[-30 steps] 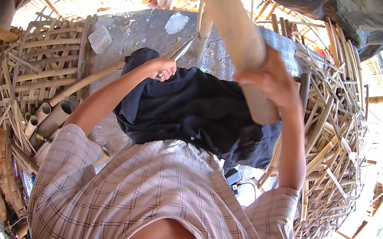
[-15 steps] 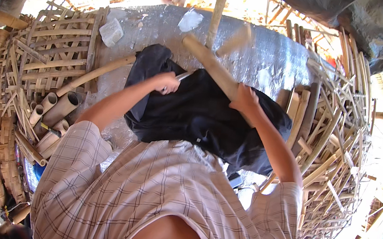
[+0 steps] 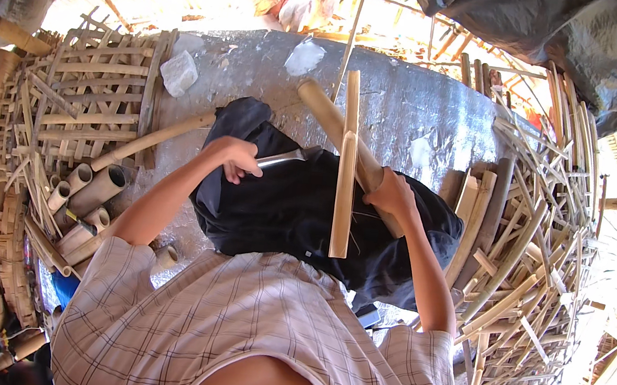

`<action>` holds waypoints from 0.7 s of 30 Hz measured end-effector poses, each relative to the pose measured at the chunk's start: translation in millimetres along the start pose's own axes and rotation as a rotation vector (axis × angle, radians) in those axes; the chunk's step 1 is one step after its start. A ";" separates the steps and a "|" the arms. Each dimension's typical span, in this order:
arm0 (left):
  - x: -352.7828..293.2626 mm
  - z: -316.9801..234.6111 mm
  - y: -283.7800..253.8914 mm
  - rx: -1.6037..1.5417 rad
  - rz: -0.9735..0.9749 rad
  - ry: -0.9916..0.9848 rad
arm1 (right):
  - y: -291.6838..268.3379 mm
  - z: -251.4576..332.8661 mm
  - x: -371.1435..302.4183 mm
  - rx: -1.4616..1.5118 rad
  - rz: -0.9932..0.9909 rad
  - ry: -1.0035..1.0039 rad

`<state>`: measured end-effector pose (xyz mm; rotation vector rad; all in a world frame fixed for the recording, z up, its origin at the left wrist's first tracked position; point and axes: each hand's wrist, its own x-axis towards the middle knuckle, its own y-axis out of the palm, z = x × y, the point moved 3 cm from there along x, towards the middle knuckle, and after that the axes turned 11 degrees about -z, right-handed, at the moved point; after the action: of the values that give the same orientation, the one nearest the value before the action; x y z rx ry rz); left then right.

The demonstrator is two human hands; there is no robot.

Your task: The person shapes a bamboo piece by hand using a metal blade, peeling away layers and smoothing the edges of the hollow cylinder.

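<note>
My left hand point(image 3: 235, 159) is closed round a tool with a shiny metal shaft point(image 3: 280, 159) and a dark end, whose exact kind I cannot make out. My right hand point(image 3: 392, 194) grips a thick round wooden stick point(image 3: 337, 122) that slants away to the far left. Two pale split bamboo pieces point(image 3: 345, 186), one overlapping the other, stand lengthwise across the stick from my view, just left of my right hand. Whether they touch it I cannot tell. Black cloth point(image 3: 275, 211) covers my lap beneath both hands.
To the left are a woven bamboo lattice point(image 3: 96, 90) and several cut bamboo tubes point(image 3: 98, 188). A heap of split bamboo strips point(image 3: 531, 276) lies on the right. Dark sheeting point(image 3: 218, 48) with pale scraps point(image 3: 178, 73) spreads ahead. A thin upright pole point(image 3: 354, 35) rises at the far side.
The split bamboo, blurred beyond the stick before, is now nearer me, left of my right hand, in two pieces. My left hand with the tool has drawn back toward the left.
</note>
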<state>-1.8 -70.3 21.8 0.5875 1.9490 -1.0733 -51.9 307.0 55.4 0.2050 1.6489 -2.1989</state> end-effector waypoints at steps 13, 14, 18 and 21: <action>290.3 -158.0 -152.4 -0.019 -0.900 0.539 | 22.4 27.0 -14.7 -0.156 -0.245 -0.012; 299.6 -157.9 -141.2 -0.014 -0.901 0.511 | 26.2 27.1 -18.4 -0.183 -0.250 0.007; 304.4 -145.1 -105.7 0.029 -0.959 0.349 | 30.7 33.8 -21.4 -0.242 -0.329 -0.034; 266.8 -145.6 -93.9 0.100 -0.955 0.307 | 30.6 25.0 -19.9 -0.164 -0.298 0.008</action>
<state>-280.3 7.1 -111.2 -0.2074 2.5263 -1.7254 -19.2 280.3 42.4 -0.0821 1.9611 -2.2539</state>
